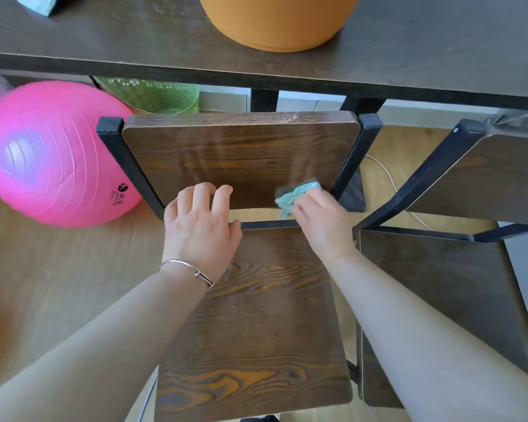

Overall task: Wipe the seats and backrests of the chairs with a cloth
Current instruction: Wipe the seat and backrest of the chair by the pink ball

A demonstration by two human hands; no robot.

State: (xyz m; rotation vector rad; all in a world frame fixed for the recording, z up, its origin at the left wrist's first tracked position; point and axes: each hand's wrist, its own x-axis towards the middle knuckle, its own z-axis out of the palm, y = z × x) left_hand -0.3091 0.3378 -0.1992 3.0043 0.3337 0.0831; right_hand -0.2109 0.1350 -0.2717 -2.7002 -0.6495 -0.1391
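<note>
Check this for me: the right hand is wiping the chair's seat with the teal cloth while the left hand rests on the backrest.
Not quite. The head view shows the right hand pressing the teal cloth against the lower right of the backrest, not the seat. The left hand does rest on the backrest.
</note>
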